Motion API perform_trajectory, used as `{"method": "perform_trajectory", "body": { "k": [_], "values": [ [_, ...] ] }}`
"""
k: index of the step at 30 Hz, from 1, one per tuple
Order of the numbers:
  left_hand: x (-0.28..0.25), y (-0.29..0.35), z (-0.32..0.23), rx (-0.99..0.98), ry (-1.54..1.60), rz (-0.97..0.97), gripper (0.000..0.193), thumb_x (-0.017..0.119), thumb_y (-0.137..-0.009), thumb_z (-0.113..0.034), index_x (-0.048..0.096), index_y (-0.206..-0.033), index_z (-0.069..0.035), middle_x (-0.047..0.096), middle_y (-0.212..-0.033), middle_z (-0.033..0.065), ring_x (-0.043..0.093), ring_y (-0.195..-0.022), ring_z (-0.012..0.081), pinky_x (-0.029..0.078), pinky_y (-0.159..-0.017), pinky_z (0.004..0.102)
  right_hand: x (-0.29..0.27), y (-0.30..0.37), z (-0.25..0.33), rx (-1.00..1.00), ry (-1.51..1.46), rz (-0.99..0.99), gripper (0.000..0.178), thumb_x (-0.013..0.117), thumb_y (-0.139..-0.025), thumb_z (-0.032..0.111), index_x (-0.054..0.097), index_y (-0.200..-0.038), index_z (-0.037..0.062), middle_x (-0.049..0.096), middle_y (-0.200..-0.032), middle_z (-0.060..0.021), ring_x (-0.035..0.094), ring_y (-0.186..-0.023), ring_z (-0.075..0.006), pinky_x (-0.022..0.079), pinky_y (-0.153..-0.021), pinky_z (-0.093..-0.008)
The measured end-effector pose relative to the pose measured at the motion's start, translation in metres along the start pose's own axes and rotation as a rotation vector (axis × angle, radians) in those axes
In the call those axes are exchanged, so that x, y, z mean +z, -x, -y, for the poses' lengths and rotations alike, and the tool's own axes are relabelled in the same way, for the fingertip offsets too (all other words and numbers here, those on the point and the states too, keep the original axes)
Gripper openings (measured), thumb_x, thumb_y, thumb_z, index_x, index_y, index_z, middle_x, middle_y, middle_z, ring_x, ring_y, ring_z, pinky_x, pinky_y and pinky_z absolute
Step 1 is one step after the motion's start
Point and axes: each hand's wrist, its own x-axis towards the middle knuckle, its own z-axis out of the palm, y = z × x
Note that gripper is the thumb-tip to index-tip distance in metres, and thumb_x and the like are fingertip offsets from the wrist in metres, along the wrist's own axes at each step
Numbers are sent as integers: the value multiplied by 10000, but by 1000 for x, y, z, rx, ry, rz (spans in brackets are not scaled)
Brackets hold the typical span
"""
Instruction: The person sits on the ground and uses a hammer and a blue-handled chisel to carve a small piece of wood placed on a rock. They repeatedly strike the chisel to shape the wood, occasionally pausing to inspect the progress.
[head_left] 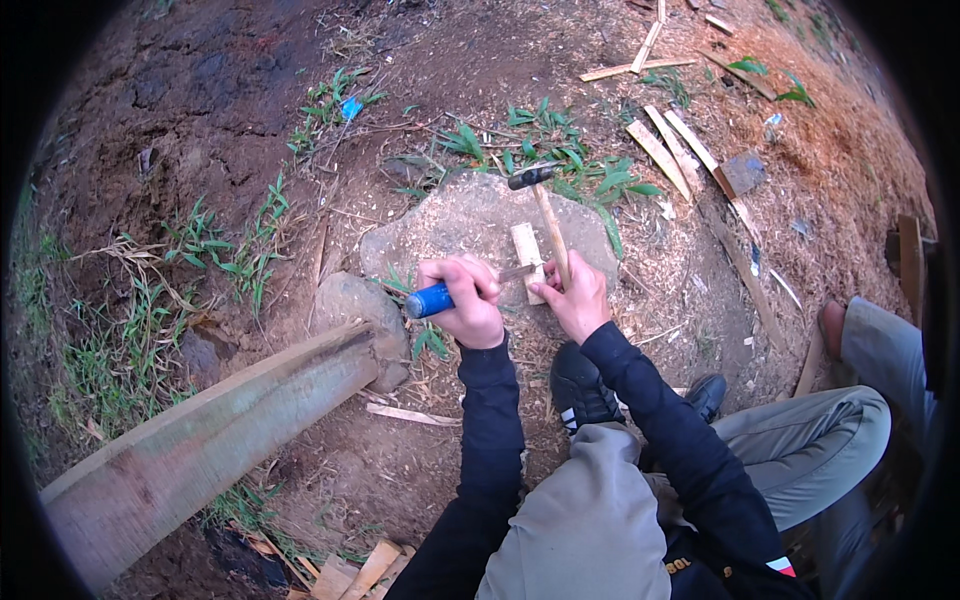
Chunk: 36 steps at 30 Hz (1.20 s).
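My left hand [465, 298] grips a chisel with a blue handle [430, 299]; its metal blade reaches right to a small pale wood block [525, 252]. The block lies on a flat grey stone [455, 220]. My right hand [577, 298] holds the wooden handle of a hammer [546, 220], whose dark head is raised over the stone's far edge. Both hands are close together, just in front of the block. My knees and a black shoe [578, 388] are directly below the hands.
A thick weathered beam [215, 430] runs from the lower left up to a smaller rock [352, 305]. Wood strips [672, 150] and offcuts lie scattered at the upper right and lower middle. Bare soil, sawdust and grass tufts surround the stone. Another person's foot [832, 325] shows at right.
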Motion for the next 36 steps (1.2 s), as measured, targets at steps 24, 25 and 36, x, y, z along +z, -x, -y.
{"method": "perform_trajectory", "body": {
  "k": [24,25,36],
  "values": [
    [-19,29,-15,89,98,-115,384,468,-1030,-260,352,-697,-107,336,-511,-19,319,-413,81,283,-420,239,-1,-13,-4,-330,184,117,448,837,-601,68,449,-820,19,528,-844,-178,565,-800,-408,462,-703,-459],
    [-23,30,-20,92,94,-130,380,464,-1031,-254,352,-698,-108,330,-502,-22,316,-415,78,275,-417,243,-5,-9,-4,-313,161,140,459,843,-577,64,451,-811,19,534,-829,-185,572,-803,-414,461,-703,-464],
    [-25,54,-30,61,86,-94,422,448,-1040,-278,347,-663,-116,309,-487,-33,285,-394,68,246,-388,237,-21,23,-24,-220,267,210,571,927,-484,107,460,-798,8,565,-824,-197,596,-836,-418,483,-734,-458]
  ]
}}
